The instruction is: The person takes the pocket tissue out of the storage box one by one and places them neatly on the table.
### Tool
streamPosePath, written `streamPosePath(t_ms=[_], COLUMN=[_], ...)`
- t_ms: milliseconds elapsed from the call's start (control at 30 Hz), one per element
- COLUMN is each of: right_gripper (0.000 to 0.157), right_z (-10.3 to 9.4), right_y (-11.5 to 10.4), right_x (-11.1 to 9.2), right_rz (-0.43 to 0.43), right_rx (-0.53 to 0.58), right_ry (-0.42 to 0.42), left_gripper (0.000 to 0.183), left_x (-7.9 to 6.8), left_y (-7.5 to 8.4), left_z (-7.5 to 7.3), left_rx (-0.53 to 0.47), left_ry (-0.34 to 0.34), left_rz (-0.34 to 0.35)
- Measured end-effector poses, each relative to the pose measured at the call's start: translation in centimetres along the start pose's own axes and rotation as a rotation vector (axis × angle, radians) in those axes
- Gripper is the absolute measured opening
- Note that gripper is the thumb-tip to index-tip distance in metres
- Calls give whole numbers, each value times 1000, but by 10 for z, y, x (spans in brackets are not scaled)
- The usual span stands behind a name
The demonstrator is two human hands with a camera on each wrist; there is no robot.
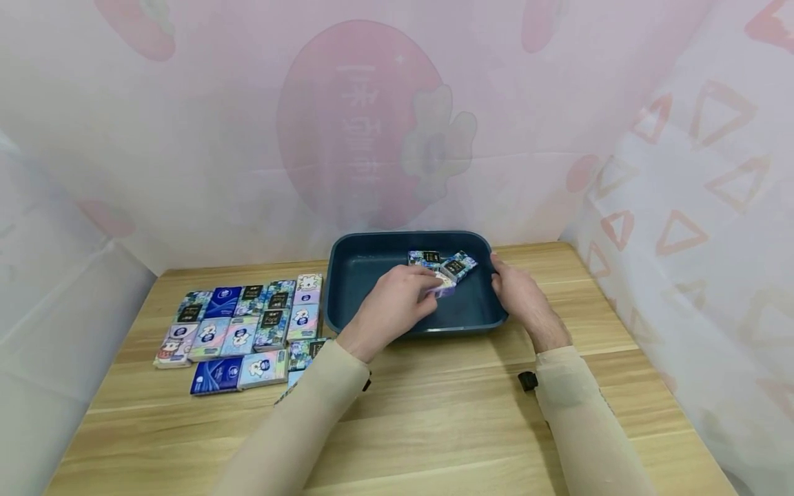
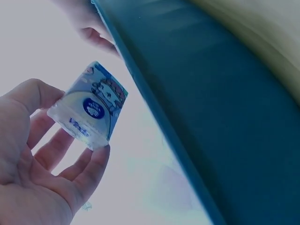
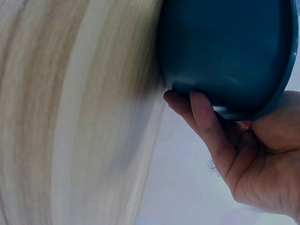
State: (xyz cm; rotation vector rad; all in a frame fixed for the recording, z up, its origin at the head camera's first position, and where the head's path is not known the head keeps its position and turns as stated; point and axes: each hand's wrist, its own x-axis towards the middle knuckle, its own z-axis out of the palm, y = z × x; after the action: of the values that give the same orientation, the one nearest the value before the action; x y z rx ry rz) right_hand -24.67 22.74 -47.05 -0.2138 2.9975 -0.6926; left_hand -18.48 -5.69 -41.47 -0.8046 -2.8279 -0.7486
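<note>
My left hand (image 1: 397, 298) pinches a small tissue pack (image 2: 93, 105) with a cartoon print and a blue round logo, thumb on one side and fingertips on the other. In the head view that pack is over the inside of a dark blue plastic tub (image 1: 366, 321), partly covered by the hand. Two flowered tissue packs with black labels lie in the tub, one flat at the back (image 1: 424, 257) and one turned askew (image 1: 457, 266). At the tub's right side my right hand (image 1: 527, 300) grips the wall, its fingers (image 3: 208, 124) against the outside.
Left of the tub, several tissue packs (image 1: 242, 335) lie in rows on the wooden table (image 1: 446, 413), in plain blue, pastel and flowered wrappers. My left forearm covers part of the nearest ones. A printed cloth (image 1: 217, 172) hangs behind the table and along both sides.
</note>
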Motion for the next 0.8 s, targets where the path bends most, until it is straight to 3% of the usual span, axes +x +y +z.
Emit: streamPosePath(t_ms=[500, 800], right_gripper=[58, 58], right_z=[2, 2], right_y=[-1, -1], right_x=[-1, -1], right_rz=[-11, -5], right_rx=[-10, 2], right_ry=[14, 12], left_gripper=[28, 25], left_x=[-49, -75], left_y=[-11, -26], left_z=[-22, -24], left_rx=[-57, -30], left_ry=[-43, -64], left_rz=[-4, 117])
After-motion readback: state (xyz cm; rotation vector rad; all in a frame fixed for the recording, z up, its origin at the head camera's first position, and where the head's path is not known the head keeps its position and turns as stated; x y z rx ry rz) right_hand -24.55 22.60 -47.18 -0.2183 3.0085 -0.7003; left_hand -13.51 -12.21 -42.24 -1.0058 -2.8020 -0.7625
